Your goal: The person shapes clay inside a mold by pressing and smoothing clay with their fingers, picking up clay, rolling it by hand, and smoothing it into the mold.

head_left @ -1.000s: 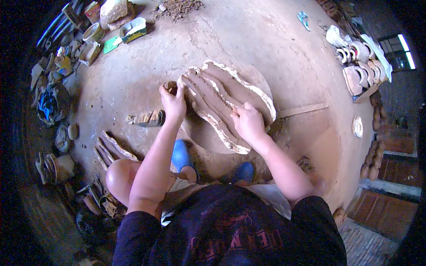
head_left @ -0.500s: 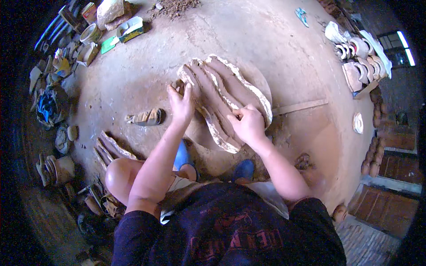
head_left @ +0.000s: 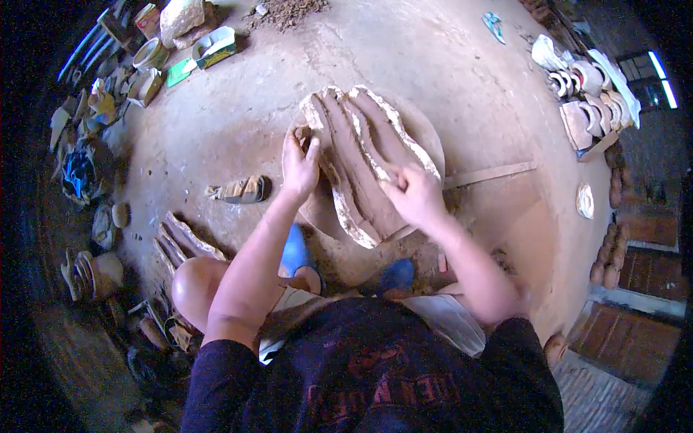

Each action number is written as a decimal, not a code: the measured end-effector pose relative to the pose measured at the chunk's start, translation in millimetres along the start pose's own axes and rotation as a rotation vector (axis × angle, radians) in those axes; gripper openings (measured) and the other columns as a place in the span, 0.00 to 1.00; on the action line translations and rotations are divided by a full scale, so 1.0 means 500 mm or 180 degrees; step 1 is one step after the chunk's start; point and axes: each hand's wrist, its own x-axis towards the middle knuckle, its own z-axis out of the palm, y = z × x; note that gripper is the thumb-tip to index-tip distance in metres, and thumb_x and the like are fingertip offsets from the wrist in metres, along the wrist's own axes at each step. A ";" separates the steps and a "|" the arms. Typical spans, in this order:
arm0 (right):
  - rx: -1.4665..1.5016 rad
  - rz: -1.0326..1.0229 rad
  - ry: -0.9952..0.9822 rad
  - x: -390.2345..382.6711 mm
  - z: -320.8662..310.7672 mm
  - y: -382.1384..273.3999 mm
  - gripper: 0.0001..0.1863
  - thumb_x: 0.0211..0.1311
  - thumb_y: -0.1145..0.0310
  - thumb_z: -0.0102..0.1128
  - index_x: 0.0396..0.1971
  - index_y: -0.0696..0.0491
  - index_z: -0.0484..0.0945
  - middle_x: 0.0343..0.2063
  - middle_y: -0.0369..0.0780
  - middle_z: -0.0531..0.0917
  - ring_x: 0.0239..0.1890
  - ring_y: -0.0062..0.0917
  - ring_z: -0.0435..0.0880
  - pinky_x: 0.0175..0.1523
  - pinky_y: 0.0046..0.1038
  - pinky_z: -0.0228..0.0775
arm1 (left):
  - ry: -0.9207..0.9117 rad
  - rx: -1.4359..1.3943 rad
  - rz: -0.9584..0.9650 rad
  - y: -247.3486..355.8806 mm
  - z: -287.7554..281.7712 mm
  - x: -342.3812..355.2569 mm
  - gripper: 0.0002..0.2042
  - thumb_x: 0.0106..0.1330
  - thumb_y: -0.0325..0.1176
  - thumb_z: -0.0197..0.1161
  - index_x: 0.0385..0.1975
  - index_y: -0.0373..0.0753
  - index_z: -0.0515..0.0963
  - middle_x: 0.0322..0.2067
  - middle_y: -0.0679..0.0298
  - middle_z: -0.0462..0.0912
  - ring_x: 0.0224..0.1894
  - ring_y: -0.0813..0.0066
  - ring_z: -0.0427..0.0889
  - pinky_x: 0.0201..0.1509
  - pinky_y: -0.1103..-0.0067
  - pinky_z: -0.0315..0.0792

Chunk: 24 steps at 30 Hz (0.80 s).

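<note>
A long plaster mould (head_left: pixel 328 179) with wavy white edges and brown clay lining its troughs lies in front of me on a round board (head_left: pixel 433 144). My left hand (head_left: pixel 299 167) is at the mould's left edge, its fingers curled round a lump of brown clay (head_left: pixel 302 134). Over the right trough, beside the middle ridge, my right hand (head_left: pixel 416 193) is closed with thumb and fingers together. Whatever it may hold is hidden and slightly blurred.
A wooden strip (head_left: pixel 491 174) lies right of the board. At left rest a cloth-wrapped bundle (head_left: pixel 237 190) and another trough-shaped mould (head_left: pixel 184 238). Boxes and buckets (head_left: pixel 150 54) stand far left; curved pieces (head_left: pixel 593 112) are stacked far right. My blue shoes (head_left: pixel 294 251) are below the board.
The mould has turned slightly, its far end swinging right. My left hand has shifted a little to the right with the clay lump. My right hand has moved slightly right along the trough.
</note>
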 end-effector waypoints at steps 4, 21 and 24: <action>0.0002 -0.0596 -0.0911 0.126 0.000 -0.016 0.27 0.60 0.67 0.62 0.62 0.42 0.82 0.29 0.46 0.85 0.32 0.41 0.86 0.38 0.40 0.79 | 0.0205 -0.0687 -0.0239 -0.004 0.005 -0.025 0.15 0.75 0.32 0.57 0.54 0.27 0.73 0.49 0.47 0.81 0.53 0.58 0.81 0.61 0.66 0.73; -0.1135 -0.0808 -0.3379 0.186 0.021 -0.043 0.48 0.50 0.63 0.65 0.76 0.29 0.64 0.45 0.53 0.87 0.43 0.47 0.87 0.53 0.43 0.78 | 0.0145 0.0728 -0.0011 -0.005 -0.030 -0.157 0.23 0.80 0.34 0.53 0.68 0.26 0.63 0.60 0.37 0.76 0.64 0.42 0.75 0.69 0.61 0.68; -0.1066 -0.0925 -0.3371 0.175 0.013 -0.057 0.47 0.49 0.62 0.65 0.75 0.28 0.65 0.42 0.53 0.88 0.41 0.47 0.87 0.53 0.43 0.79 | 0.0078 0.0666 0.0028 -0.002 -0.040 -0.137 0.23 0.80 0.36 0.53 0.68 0.27 0.64 0.60 0.39 0.76 0.65 0.43 0.75 0.69 0.61 0.68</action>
